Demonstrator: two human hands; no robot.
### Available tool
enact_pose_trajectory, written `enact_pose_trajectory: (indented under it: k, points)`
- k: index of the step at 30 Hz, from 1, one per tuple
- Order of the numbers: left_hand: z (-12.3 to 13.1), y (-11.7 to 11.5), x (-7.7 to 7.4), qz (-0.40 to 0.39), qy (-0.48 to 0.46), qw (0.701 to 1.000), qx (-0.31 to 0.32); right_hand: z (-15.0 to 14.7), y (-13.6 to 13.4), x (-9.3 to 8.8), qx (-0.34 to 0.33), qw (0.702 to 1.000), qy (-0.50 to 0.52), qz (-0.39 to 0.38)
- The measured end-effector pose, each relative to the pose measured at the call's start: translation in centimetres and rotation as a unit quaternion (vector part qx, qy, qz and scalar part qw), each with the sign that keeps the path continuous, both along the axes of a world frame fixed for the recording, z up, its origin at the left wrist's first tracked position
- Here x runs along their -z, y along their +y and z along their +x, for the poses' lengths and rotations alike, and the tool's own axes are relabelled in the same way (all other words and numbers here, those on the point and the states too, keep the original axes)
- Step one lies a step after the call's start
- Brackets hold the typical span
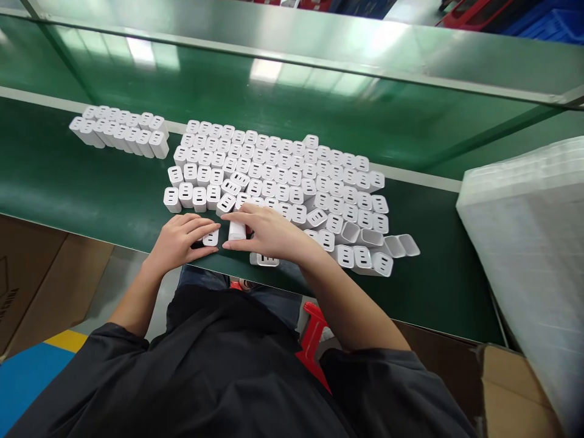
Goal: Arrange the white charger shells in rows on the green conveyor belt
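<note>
Near the front edge of the green work surface, my left hand (182, 240) is closed, thumb and fingers around a white charger housing (210, 238) whose slotted end faces up. Just to the right, my right hand (274, 234) grips another white charger housing (237, 230) between thumb and fingers, its plain side showing. Beyond both hands stands a large block of white charger housings (269, 159) in rows, mostly upright with slots up. A few at the right, such as this open-ended housing (395, 246), lie tilted. Partly under my right forearm is one more slotted housing (267, 260).
A smaller group of housings (121, 131) stands at the back left. Along the rear runs a green panel (205, 79) with a metal ledge. Stacked translucent trays (524, 231) rise at the right. Cardboard boxes (41, 274) and a red stool (312, 340) are below the bench.
</note>
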State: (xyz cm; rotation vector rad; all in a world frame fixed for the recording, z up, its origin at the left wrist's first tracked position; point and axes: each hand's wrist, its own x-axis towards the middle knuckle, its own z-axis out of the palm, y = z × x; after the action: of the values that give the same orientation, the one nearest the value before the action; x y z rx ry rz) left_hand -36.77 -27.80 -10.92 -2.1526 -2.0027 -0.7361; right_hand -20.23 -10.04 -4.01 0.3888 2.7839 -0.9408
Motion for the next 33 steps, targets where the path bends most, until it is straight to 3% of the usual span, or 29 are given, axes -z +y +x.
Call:
enact_pose_trajectory:
  k: [5,10,13,17,23,28,33]
  points:
    - [0.5,0.1,-0.2,-0.008,-0.008,1.0,0.011,-1.2,-0.4,0.1,-0.036,0.997,-0.059,0.028]
    - [1.1,0.3,-0.6,-0.005,0.039,0.999,-0.007,-1.8,-0.8,0.1,-0.067,0.995,-0.045,0.051]
    - [1.4,0.5,-0.8,-0.005,0.053,0.998,-0.018,-0.3,-0.6,-0.4,-0.019,0.997,0.021,0.068]
    - [2.0,0.7,-1.1,-0.028,0.049,0.998,-0.03,4.5,0.4,-0.6,0.05,0.984,0.156,0.076]
    - [3.5,1.6,-1.2,-0.071,0.044,0.996,-0.045,9.9,-0.6,1.9,0.026,0.978,0.134,0.158]
    - [3.8,2.3,-1.0,-0.071,0.058,0.995,-0.05,9.9,-2.7,4.0,0.082,0.958,0.133,0.238]
    - [3.1,2.0,-1.2,-0.07,0.069,0.995,-0.028,8.8,-4.8,5.6,0.134,0.938,0.198,0.25]
